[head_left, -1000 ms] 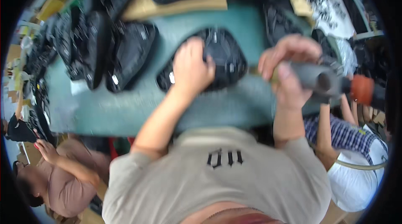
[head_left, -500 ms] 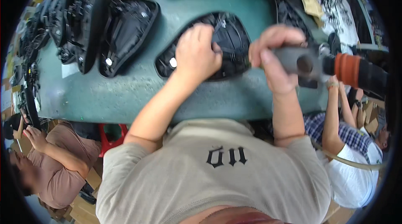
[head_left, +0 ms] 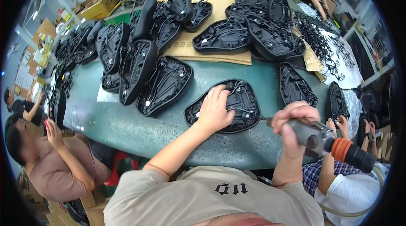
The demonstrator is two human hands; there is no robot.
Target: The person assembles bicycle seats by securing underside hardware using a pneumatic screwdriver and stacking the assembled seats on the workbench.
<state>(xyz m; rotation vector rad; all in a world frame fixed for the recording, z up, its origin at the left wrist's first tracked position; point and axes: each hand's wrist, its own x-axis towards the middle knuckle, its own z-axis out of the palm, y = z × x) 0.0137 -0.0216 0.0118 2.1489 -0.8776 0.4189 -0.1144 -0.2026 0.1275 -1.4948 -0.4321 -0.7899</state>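
Note:
A black bicycle saddle lies underside up before me, its metal rails and ribbed base showing. My left hand is on its left part, fingers closed over the rail area and thumb toward the middle. In my right hand is a grey air screwdriver with an orange ring, its fingers wrapped round the front of the body. The driver points left, and its bit is at the saddle's right edge. Whether the bit touches a screw I cannot tell.
More upturned saddles are piled on the left, and others lie on cardboard at the back. Single saddles lie right. Black metal parts cover a white sheet. A hose trails from the driver. Co-workers sit either side.
The view has tilted up, bringing more of the table's far side into the picture. The driver, blurred before, is now steadier, with its bit by the saddle's edge. My left hand stays on the saddle.

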